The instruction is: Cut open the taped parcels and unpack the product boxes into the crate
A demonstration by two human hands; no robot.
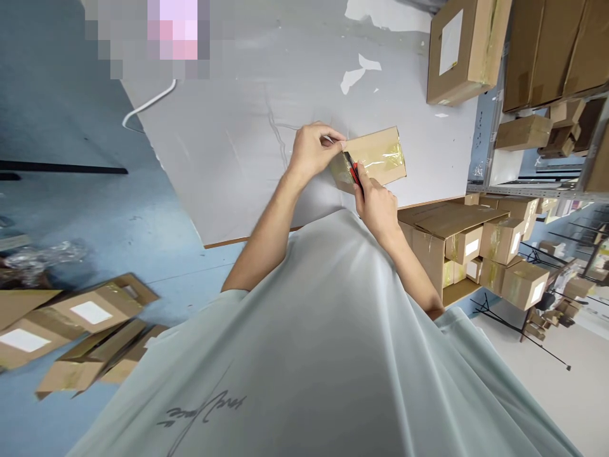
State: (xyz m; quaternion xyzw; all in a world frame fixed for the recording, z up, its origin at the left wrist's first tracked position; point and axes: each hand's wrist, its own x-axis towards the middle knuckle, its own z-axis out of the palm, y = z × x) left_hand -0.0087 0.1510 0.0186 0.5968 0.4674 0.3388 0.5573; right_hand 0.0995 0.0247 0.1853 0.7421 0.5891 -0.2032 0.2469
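Observation:
A small cardboard box with clear yellowish tape along its top lies on the grey table in front of me. My right hand is wrapped round a red and black utility knife, held over the box's left end. My left hand is at the box's upper left corner, its thumb and fingertips pinched together close to the knife's tip. What sits between those fingertips is too small to make out.
The table has torn white paper scraps and a white cable at its left edge. A larger carton stands at the far right. A carton of smaller boxes is beside the table, and several cartons lie on the left floor.

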